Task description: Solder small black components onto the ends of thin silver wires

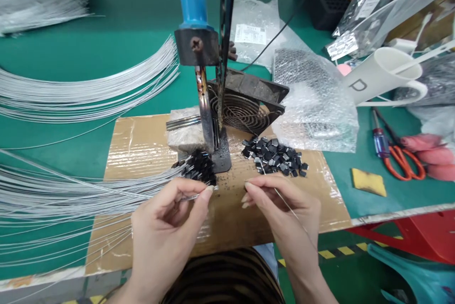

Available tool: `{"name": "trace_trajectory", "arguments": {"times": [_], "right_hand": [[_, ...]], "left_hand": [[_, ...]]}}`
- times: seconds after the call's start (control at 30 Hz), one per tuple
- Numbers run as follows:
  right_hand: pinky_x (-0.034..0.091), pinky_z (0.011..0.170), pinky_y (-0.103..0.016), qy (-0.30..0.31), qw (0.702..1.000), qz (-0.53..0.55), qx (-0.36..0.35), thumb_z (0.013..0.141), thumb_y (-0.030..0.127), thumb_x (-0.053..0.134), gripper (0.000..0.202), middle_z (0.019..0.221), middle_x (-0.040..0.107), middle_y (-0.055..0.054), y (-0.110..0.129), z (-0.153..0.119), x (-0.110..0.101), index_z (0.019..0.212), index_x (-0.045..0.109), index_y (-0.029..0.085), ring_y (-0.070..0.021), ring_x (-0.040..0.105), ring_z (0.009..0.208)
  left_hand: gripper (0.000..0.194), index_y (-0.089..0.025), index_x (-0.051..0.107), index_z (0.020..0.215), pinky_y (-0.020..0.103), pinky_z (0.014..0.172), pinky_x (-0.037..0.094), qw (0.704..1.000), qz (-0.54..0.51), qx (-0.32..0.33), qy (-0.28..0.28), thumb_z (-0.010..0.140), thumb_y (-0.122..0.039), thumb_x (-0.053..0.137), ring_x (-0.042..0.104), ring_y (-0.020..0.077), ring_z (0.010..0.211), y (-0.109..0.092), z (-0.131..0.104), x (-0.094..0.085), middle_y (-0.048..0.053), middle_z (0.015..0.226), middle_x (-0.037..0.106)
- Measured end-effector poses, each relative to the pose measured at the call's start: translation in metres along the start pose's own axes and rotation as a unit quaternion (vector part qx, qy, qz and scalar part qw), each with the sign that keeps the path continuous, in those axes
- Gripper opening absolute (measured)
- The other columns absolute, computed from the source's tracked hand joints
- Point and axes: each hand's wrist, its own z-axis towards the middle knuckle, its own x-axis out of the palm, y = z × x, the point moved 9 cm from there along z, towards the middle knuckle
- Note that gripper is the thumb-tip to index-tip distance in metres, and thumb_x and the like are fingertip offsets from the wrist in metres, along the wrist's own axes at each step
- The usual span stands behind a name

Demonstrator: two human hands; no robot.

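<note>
My left hand [167, 223] is closed in a pinch on a thin grey wire [192, 197], its end between thumb and forefinger. Beside it lies a bundle of grey wires [117, 195] ending in black connectors [199, 166]. My right hand [287, 209] is also closed, with a thin strand of solder wire [289, 205] running through its fingers and along the hand. Its fingertips hide whether a small part is there too. Beyond that hand is a pile of loose black connectors [273, 154]. A blue-handled soldering iron [194, 3] points down on a stand between the hands.
Behind the iron stands a fan [245, 105]. Cardboard [238, 228] covers the bench front. More wires [88, 95] lie left. At right are bubble wrap [313, 100], a white mug [384, 76], orange-handled scissors [405, 161], a screwdriver [380, 140] and a yellow sponge [368, 181].
</note>
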Motion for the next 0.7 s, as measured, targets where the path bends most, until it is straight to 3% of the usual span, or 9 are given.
{"name": "trace_trajectory", "arguments": {"times": [0.33,0.43,0.7], "right_hand": [[0.059,0.052,-0.015,0.066,0.982,0.138,0.112,0.086,0.025,0.086,0.005,0.071,0.072,0.002,-0.02,-0.002,0.039,0.082,0.084,0.023,-0.0065,0.065,0.051],[0.059,0.051,-0.016,0.079,0.98,0.142,0.114,0.085,0.025,0.086,0.004,0.068,0.07,0.003,-0.02,-0.003,0.042,0.083,0.085,0.022,-0.0074,0.064,0.05],[0.06,0.049,-0.02,0.078,0.983,0.125,0.105,0.086,0.026,0.084,0.006,0.068,0.069,0.001,-0.017,-0.004,0.04,0.083,0.085,0.021,-0.0089,0.063,0.048]], "left_hand": [[0.007,-0.024,0.076,0.083,0.013,0.064,0.057,0.99,-0.098,-0.035,0.092,0.09,-0.022,0.076,0.075,0.0104,0.071,-0.007,0.002,0.014,-0.002,0.085,0.081],[0.012,-0.023,0.075,0.08,0.014,0.063,0.059,0.984,-0.125,-0.029,0.123,0.089,-0.017,0.074,0.075,0.0108,0.068,-0.013,0.005,0.018,0.0,0.085,0.082],[0.014,-0.022,0.076,0.078,0.016,0.062,0.06,0.983,-0.126,-0.023,0.13,0.089,-0.015,0.073,0.076,0.013,0.07,-0.016,0.006,0.018,0.003,0.089,0.083]]}}
